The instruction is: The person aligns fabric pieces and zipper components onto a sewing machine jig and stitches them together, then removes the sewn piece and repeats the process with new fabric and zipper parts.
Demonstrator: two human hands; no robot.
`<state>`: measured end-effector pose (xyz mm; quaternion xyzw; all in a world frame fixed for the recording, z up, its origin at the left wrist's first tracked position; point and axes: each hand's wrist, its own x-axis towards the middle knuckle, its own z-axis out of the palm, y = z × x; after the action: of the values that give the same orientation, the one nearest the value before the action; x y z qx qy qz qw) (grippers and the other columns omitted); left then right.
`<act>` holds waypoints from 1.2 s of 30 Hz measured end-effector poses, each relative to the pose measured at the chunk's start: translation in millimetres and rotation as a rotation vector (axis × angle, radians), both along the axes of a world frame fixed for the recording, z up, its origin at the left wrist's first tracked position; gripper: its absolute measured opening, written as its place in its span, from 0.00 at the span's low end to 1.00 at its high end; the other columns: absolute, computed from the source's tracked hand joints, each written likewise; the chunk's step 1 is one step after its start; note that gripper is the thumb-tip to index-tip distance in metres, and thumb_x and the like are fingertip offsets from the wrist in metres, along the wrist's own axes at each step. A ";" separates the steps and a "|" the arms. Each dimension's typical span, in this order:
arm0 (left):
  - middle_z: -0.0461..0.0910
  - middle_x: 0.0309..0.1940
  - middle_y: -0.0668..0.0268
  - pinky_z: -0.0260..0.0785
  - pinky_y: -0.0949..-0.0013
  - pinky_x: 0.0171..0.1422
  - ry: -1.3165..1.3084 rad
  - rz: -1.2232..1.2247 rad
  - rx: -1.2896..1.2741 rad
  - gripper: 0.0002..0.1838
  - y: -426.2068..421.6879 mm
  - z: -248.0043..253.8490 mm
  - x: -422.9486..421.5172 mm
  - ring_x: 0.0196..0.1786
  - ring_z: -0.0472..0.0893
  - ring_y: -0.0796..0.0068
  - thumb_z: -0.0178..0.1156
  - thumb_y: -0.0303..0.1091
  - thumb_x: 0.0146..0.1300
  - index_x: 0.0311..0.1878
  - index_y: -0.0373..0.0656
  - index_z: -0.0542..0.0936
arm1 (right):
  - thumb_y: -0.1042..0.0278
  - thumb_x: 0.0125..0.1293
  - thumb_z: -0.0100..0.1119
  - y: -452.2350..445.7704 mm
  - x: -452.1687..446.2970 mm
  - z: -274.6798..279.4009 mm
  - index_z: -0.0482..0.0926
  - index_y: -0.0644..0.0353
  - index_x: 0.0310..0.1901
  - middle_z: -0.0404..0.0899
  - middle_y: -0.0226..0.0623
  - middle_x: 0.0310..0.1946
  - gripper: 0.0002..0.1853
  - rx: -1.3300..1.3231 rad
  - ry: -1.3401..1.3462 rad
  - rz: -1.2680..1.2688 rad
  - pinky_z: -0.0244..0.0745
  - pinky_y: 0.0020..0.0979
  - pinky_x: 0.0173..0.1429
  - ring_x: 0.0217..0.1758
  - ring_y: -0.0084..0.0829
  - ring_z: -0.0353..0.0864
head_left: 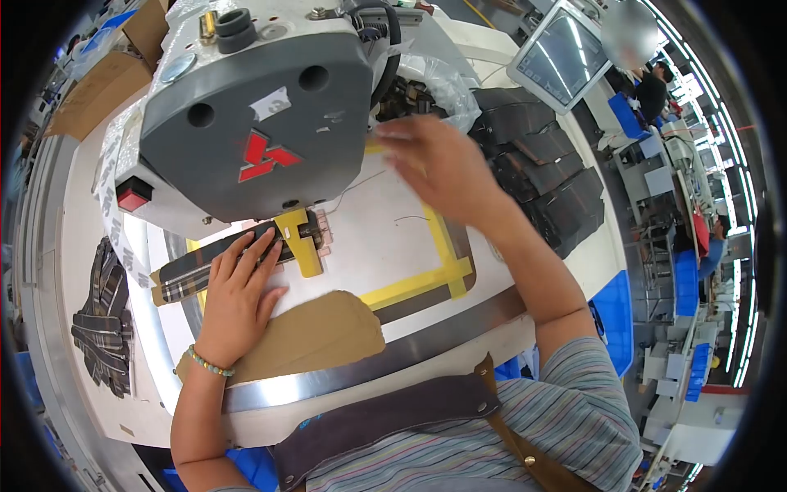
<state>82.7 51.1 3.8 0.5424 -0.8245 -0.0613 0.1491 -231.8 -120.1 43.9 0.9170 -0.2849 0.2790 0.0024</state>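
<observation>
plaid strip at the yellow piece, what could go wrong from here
The left hand lies flat on the plaid strip with its fingertips close to the yellow piece; if that piece moved, they might get pinched.

The right hand is away from the strip, so with just one hand on it, the strip could skew.

A loose dark thread lies on the white surface and might get caught in the work.
</observation>
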 end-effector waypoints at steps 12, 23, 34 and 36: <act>0.71 0.78 0.59 0.60 0.48 0.80 0.025 -0.021 -0.031 0.35 1.7 -6.6 4.8 0.79 0.67 0.51 0.70 0.34 0.63 0.74 0.40 0.75 | 0.57 0.67 0.70 -46.3 -9.3 -30.7 0.81 0.61 0.65 0.79 0.40 0.59 0.28 0.144 0.300 -0.373 0.82 0.46 0.58 0.59 0.47 0.84; 0.70 0.78 0.61 0.60 0.48 0.81 0.005 -0.016 -0.016 0.33 0.4 -6.8 3.9 0.79 0.67 0.51 0.69 0.33 0.64 0.74 0.41 0.75 | 0.65 0.67 0.68 16.4 -24.0 4.2 0.85 0.62 0.56 0.83 0.38 0.50 0.18 0.170 0.340 -0.437 0.83 0.45 0.53 0.53 0.46 0.86; 0.79 0.69 0.55 0.73 0.54 0.71 0.173 -0.103 -0.079 0.32 12.9 35.6 -11.7 0.70 0.78 0.51 0.73 0.29 0.61 0.70 0.40 0.79 | 0.69 0.70 0.66 15.1 -36.4 0.9 0.90 0.58 0.47 0.86 0.36 0.40 0.08 0.058 0.082 -0.370 0.82 0.41 0.48 0.44 0.44 0.87; 0.81 0.68 0.55 0.76 0.56 0.68 0.393 -0.112 0.018 0.31 12.8 41.3 -24.2 0.67 0.81 0.53 0.72 0.26 0.62 0.70 0.42 0.80 | 0.68 0.71 0.66 32.2 -31.8 11.8 0.89 0.58 0.47 0.86 0.37 0.40 0.08 0.091 0.010 -0.233 0.82 0.39 0.46 0.43 0.43 0.87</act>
<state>58.5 63.9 45.1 0.4746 -0.8080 -0.1813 0.2984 -263.6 -87.9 55.7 0.8783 -0.4018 0.2590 -0.0055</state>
